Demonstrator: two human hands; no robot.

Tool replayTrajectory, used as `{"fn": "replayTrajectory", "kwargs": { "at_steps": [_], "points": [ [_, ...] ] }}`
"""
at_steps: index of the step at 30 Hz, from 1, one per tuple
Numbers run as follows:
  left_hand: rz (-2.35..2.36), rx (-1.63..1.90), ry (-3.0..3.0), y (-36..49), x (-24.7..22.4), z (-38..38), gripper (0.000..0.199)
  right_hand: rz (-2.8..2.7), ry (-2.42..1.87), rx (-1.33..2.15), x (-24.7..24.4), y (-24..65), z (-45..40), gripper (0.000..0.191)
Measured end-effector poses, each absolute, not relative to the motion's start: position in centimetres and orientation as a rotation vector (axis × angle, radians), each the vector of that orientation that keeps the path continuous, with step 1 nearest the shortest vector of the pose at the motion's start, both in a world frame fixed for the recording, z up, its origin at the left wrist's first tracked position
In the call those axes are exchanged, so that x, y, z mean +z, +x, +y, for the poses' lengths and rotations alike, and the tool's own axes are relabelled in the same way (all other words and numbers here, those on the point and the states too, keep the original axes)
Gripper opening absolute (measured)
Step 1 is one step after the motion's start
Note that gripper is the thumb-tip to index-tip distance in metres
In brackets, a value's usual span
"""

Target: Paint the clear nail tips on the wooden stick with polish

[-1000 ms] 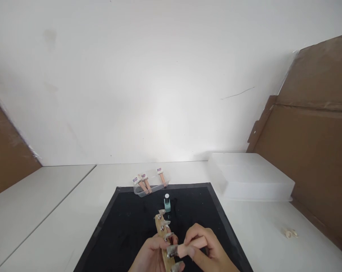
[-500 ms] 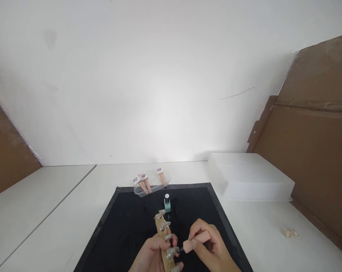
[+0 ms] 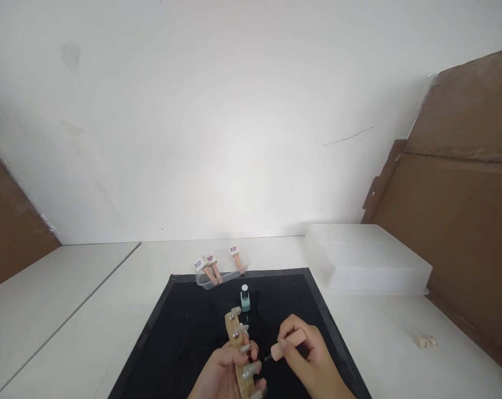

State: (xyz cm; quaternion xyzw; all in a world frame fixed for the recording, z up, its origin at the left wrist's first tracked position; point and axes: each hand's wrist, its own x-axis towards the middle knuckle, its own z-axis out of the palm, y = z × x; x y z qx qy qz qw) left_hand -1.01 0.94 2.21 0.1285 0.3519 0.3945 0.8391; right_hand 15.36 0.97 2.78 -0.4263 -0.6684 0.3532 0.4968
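Observation:
My left hand (image 3: 221, 374) grips a wooden stick (image 3: 235, 343) that carries several clear fake nails, held over a black mat (image 3: 180, 332). My right hand (image 3: 307, 357) pinches a peach-coloured polish brush cap (image 3: 287, 343), its dark brush tip pointing left at one of the lower nails, close beside it. An open mint-green polish bottle (image 3: 245, 299) stands upright on the mat just beyond the stick.
A small clear tray (image 3: 220, 275) with three peach-capped bottles sits at the mat's far edge. A translucent white box (image 3: 367, 260) rests to the right, brown cardboard (image 3: 454, 233) behind it. Small pale bits (image 3: 426, 341) lie on the white table (image 3: 88, 310).
My right hand has drawn the brush cap back to the right and slightly up, away from the nail it was touching. The stick has shifted a little.

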Motion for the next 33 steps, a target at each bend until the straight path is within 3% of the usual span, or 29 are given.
{"fn": "replayTrajectory", "kwargs": {
  "at_steps": [5, 14, 23, 33],
  "points": [
    [0.702, 0.846, 0.282, -1.2, 1.5, 1.1, 0.016, -1.614, -1.033, 0.834, 2.8, 15.6, 1.0, 0.023],
    [0.721, 0.837, 0.286, -1.3, 1.3, 1.3, 0.015, -1.652, -1.12, 0.874, 2.8, 15.1, 0.3, 0.011],
    [0.713, 0.848, 0.258, -1.2, 1.4, 1.2, 0.016, -1.586, -1.036, 0.911, 2.5, 15.2, 1.1, 0.022],
    [0.709, 0.823, 0.274, -1.4, 1.2, 1.4, 0.019, -1.652, -1.064, 0.955, 3.1, 15.3, 0.6, 0.013]
  ]
}}
